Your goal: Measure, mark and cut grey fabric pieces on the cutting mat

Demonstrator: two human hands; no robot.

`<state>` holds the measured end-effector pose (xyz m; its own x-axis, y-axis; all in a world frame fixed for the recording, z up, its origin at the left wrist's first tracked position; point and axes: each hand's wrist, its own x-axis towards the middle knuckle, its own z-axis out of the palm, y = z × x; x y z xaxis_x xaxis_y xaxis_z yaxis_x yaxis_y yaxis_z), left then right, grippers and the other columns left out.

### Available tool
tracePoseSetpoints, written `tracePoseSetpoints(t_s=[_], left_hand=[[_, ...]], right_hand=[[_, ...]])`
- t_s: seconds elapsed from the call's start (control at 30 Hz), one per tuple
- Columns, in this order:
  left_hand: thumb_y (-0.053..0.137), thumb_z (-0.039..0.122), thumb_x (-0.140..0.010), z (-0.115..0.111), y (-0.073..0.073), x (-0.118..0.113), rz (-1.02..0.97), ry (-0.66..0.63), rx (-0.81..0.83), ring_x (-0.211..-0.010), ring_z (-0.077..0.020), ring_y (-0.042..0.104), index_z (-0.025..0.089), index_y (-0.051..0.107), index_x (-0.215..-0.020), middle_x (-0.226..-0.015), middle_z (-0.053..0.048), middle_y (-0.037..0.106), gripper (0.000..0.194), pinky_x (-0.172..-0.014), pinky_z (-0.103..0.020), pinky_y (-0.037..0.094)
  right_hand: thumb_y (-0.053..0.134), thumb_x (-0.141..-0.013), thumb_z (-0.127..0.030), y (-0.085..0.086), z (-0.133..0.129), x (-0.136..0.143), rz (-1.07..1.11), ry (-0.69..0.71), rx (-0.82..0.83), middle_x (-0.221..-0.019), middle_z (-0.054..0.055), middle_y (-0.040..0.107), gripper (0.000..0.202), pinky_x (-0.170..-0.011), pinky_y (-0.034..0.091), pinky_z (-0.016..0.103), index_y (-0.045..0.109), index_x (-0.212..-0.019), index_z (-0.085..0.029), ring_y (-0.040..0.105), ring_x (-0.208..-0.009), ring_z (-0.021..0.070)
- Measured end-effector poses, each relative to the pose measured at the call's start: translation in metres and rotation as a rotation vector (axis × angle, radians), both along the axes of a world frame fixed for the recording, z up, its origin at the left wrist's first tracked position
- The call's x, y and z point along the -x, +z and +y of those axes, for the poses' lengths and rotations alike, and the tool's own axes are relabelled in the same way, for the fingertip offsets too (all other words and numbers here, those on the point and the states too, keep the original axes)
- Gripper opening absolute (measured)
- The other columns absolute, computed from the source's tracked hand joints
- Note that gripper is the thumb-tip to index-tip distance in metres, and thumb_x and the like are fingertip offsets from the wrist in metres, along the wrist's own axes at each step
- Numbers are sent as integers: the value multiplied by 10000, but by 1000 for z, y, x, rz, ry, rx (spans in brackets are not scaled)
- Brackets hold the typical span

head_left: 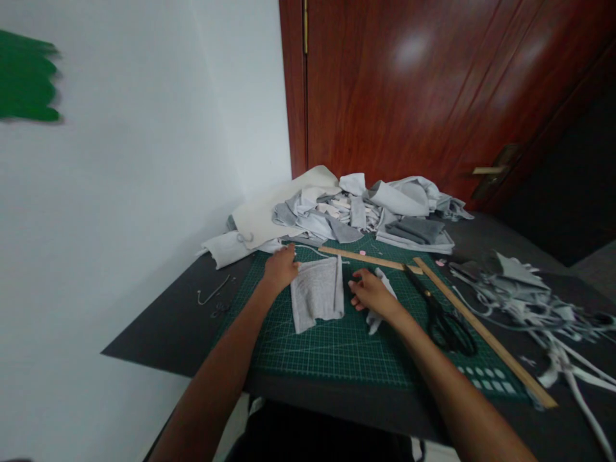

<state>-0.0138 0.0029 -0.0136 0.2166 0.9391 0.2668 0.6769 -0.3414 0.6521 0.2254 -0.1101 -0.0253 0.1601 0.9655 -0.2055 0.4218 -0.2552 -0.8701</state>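
Grey cloth [317,289] just right of left hand [282,268], its fingers at the corner, probably steadying it; pinch unclear. Right hand [371,292] loosely curled over white scrap [386,281], hold unclear.

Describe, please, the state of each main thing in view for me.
Gray fabric piece: spread out, lower edge uneven
White fabric scrap: crumpled, partly hidden
Left hand: at the gray fabric piece's upper left corner
Right hand: fingers loosely bent, overlapping the scrap
Black-handled scissors: lying down, blades apparently closed
Green cutting mat: laid flat
Wooden rulers: lying flat
Dark gray cloth: folded
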Motion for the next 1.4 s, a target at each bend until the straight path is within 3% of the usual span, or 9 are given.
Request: tracePoseSetpoints(t_s=[0.13,0.3,0.47,0.6,0.77,0.87,0.97,1.13,1.4], left_hand=[[653,257,-910,-14,-4,-14,224,56,-219,-1232,-338,546,147,583,-1326,-1262,-178,628,436,-1056,-473,423],[666,317,-928,-35,-1,-37,497,-461,-334,-1091,-265,582,218,701,-982,-1071,-71,677,118,-985,-393,453],[665,363,-931,-41,-4,-40,480,-494,-281,-1069,-259,561,222,690,-969,-1065,-52,664,148,-934,-378,447],[694,360,-901,-35,-5,-35,424,-599,-159,-1158,-271,529,275,698,-1187,-1226,-46,630,298,-1006,-400,396],[784,353,-786,-28,-6,-29,377,-659,-25,-1256,-307,471,387,679,-1302,-1326,-11,592,528,-1080,-426,324],[775,433,-802,-32,-9,-33,396,-615,-49,-1276,-318,456,386,653,-1343,-1355,-21,576,557,-1094,-439,313],[703,542,-872,-41,-13,-42,437,-522,-165,-1268,-331,459,338,624,-1378,-1355,-64,575,552,-1078,-459,331],[632,570,-926,-52,-15,-53,497,-452,-296,-1206,-334,501,267,644,-1321,-1304,-103,602,499,-1058,-472,370],[643,485,-940,-63,-7,-57,473,-648,-241,-1321,-343,472,294,600,-1413,-1417,-103,578,512,-1098,-508,359]], right_hand=[[648,-940,-379,10,-13,5,-726,-20,-203,-1072,160,709,347,-851,513,372,597,-1197,-152,682,-1010,292],[765,-838,-520,28,-25,2,-1145,-134,-91,-1341,256,576,647,-942,465,494,588,-1336,-146,574,-1219,418],[767,-844,-407,23,-19,-38,-939,-34,95,-1359,249,584,622,-918,486,505,590,-1387,-160,564,-1256,438],[744,-778,-124,15,-5,-76,-708,101,1,-1150,159,710,414,-924,490,363,709,-1190,-123,659,-1109,295],[618,-887,-179,19,2,-101,-545,149,-65,-1073,94,730,287,-816,515,284,717,-1155,-146,690,-936,200],[777,-726,-178,19,-4,-104,-409,260,-116,-1159,72,710,457,-858,501,292,723,-1179,-200,665,-1001,216],[806,-546,-54,14,-7,-99,-418,301,-117,-956,18,723,390,-842,464,295,778,-897,-222,638,-929,223],[741,-630,-112,11,5,-98,-341,190,-229,-700,-20,653,109,-718,441,271,709,-701,-188,587,-722,179],[519,-933,-348,8,20,-110,-431,-466,-475,-1250,191,668,492,-906,513,370,562,-1361,-108,650,-1085,267]])
